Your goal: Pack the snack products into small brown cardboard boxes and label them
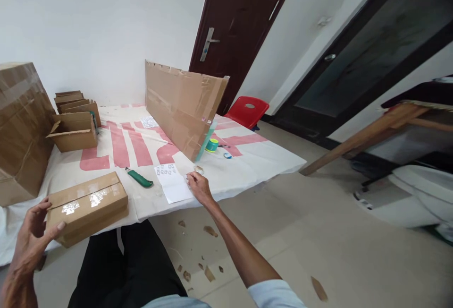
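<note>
Left hand (32,235): had the taped box (90,204) gripped by its end
Right hand (199,188): kinda curled by the paper (173,188), couldn't tell if holding anything
Green cutter (140,178): lay between

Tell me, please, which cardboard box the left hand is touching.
The taped-shut box nearest the green cutter; the left hand touches its end, while the big box and boxes farther back stand untouched.

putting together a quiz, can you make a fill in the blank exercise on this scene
The left hand touches a closed box made of ____.
The right hand is at the edge of the paper, whose colour is ____.
The cutter lying between that box and the paper has a ____ handle.
Beyond the table is a chair coloured ____.
Missing words: cardboard; white; green; red.
</note>
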`<state>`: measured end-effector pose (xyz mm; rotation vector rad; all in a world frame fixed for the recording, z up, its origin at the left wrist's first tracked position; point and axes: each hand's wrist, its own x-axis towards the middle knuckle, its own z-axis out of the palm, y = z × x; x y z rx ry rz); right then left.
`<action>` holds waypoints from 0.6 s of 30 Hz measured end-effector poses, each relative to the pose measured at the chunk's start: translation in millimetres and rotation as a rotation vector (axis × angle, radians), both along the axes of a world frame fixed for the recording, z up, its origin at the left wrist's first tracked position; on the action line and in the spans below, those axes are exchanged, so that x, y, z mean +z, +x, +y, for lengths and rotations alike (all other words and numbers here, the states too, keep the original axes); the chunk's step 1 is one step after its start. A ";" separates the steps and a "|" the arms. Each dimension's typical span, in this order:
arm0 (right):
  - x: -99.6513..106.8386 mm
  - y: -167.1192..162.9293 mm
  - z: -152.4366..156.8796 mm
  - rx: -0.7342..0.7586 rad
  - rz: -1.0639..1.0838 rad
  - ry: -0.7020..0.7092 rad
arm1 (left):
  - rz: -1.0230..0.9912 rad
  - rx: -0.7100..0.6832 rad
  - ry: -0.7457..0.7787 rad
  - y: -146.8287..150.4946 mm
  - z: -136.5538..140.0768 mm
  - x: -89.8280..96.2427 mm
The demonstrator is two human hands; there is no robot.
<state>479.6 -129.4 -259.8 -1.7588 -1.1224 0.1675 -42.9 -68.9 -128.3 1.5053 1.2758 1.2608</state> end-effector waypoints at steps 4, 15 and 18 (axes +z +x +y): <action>-7.0 -1.8 1.8 0.020 -0.078 -0.011 | -0.026 0.016 -0.018 1.0 -1.0 1.2; -8.5 23.7 43.8 0.025 -0.427 -0.064 | -0.022 0.056 -0.037 -3.2 2.7 -6.0; -15.0 27.1 53.8 0.037 -0.499 -0.093 | -0.041 0.057 -0.058 -5.3 4.7 -8.8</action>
